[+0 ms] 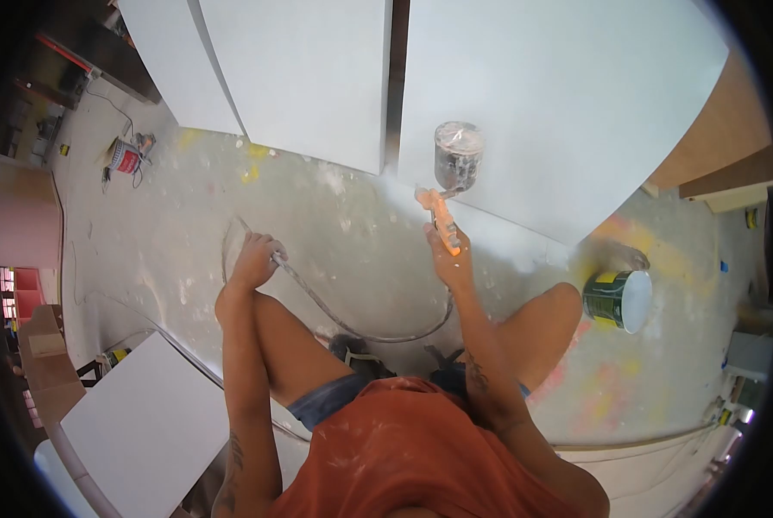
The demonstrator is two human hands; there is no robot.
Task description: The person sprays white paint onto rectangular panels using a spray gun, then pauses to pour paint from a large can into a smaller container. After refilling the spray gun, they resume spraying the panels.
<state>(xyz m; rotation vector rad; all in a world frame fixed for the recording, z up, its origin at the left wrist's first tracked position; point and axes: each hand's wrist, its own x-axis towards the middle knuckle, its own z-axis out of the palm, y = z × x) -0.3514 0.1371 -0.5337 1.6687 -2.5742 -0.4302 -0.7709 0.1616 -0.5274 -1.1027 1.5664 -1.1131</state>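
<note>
My right hand (pixel 449 263) grips a paint spray gun (pixel 441 220) whose body is smeared with orange. On top of the gun sits a paint-spattered cup (pixel 459 155), in front of a large white panel (pixel 559 104). My left hand (pixel 258 261) is closed round the air hose (pixel 317 302). From there the hose sags in a loop between my knees and rises to the gun's handle. My fingertips on the gun's trigger are partly hidden.
Two more white panels (pixel 309 78) stand at the left. A green paint can (pixel 618 300) is on the floor beside my right knee. A white board (pixel 149 423) lies at lower left, and a small bucket (pixel 124 157) stands farther off. Yellow and red paint marks the floor (pixel 611 371).
</note>
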